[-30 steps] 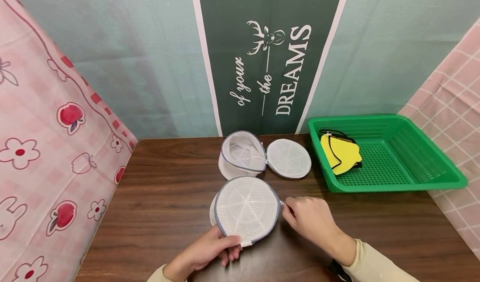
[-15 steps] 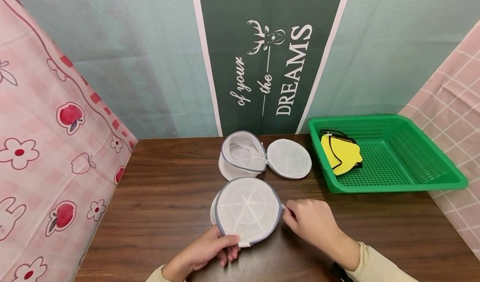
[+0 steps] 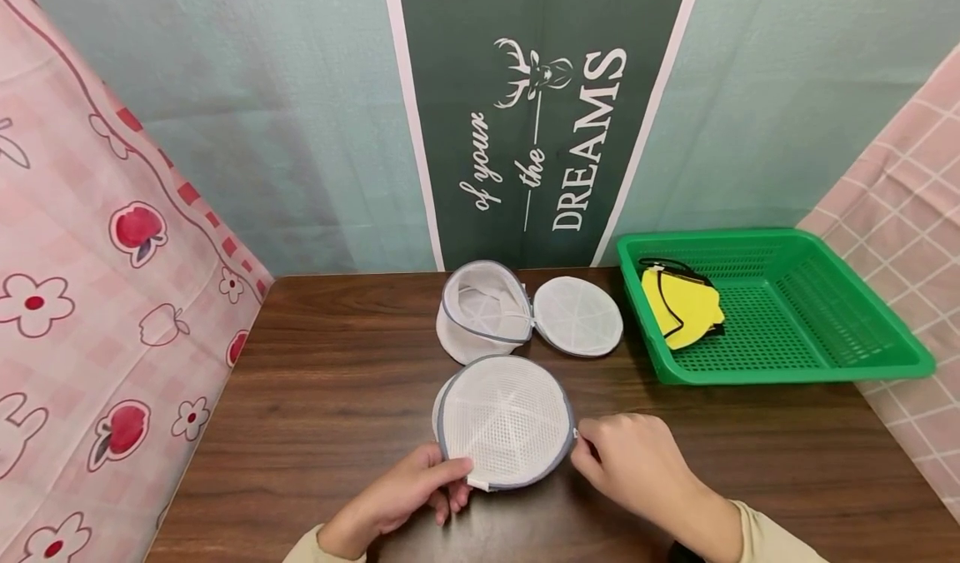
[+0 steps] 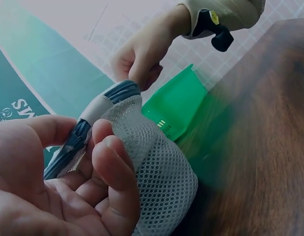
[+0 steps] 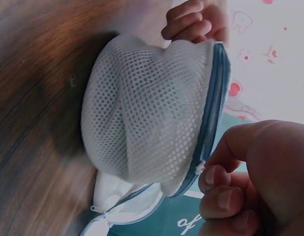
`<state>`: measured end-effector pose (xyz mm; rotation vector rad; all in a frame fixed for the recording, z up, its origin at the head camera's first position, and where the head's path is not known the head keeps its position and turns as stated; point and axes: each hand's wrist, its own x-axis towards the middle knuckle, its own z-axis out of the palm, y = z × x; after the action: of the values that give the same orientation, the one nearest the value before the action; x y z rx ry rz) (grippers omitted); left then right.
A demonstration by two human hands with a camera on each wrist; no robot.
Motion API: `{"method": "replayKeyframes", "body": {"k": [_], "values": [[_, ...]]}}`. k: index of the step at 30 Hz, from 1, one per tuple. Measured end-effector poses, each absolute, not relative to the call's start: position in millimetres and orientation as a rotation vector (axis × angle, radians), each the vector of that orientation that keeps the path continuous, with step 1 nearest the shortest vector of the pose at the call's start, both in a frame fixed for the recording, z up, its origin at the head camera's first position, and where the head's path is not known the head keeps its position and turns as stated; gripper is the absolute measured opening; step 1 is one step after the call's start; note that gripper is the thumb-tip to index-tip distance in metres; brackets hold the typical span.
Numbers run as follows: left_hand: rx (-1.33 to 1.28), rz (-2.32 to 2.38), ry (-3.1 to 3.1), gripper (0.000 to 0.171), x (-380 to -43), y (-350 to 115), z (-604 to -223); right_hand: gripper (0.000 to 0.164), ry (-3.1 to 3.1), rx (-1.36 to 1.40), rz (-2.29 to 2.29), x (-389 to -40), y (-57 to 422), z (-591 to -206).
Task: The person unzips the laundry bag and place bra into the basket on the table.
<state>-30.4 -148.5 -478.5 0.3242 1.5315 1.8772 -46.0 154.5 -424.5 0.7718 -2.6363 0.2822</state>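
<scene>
A round white mesh laundry bag [image 3: 506, 421] with a grey-blue zipped rim tilts above the table, lid facing up. My left hand [image 3: 412, 492] grips its near-left edge beside a white tab [image 4: 97, 109], thumb on top. At the right edge, my right hand [image 3: 637, 467] pinches the small white zipper pull [image 5: 199, 168]. In the right wrist view the zipper teeth [image 5: 221, 93] look closed along the stretch above the pull. Behind it stands a second mesh laundry bag [image 3: 468, 342], unzipped, its round lid [image 3: 577, 317] folded out to the right.
A green plastic basket [image 3: 795, 373] stands at the back right. Inside it lies a yellow item with black straps [image 3: 693, 309]. Wood-grain table [image 3: 322, 396] extends around the bags. Printed cloths hang at the back and both sides.
The held bag has shifted slightly right. My right hand, with the zipper pull, has moved a little right and nearer along the rim. The open bag and basket stay put.
</scene>
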Motion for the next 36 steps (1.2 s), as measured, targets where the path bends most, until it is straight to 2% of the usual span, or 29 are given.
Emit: {"method": "replayKeyframes", "body": {"k": [5,12,20,26,34,36], "values": [[0.306,1.907,1.555,0.029,-33.7,-150.7,-479.2,0.047,-2.704,0.797,0.284,-40.6,153.3,-419.9],[0.203,1.974,1.573,0.031,-37.1,-152.2,-479.0,0.045,-2.757,0.892,0.358,-36.3,150.8,-418.0],[0.106,2.031,1.606,0.042,-41.3,-153.4,-477.6,0.045,-2.76,1.055,0.515,-33.5,146.8,-420.5],[0.056,2.03,1.613,0.051,-41.2,-152.5,-477.0,0.044,-2.788,1.065,0.542,-34.3,145.0,-419.6],[0.17,1.95,1.463,0.079,-39.2,-155.4,-473.4,0.045,-2.845,0.999,0.525,-34.9,144.7,-418.3],[0.23,1.925,1.437,0.08,-37.8,-156.9,-473.6,0.045,-2.849,0.99,0.52,-34.7,144.9,-418.4]]}}
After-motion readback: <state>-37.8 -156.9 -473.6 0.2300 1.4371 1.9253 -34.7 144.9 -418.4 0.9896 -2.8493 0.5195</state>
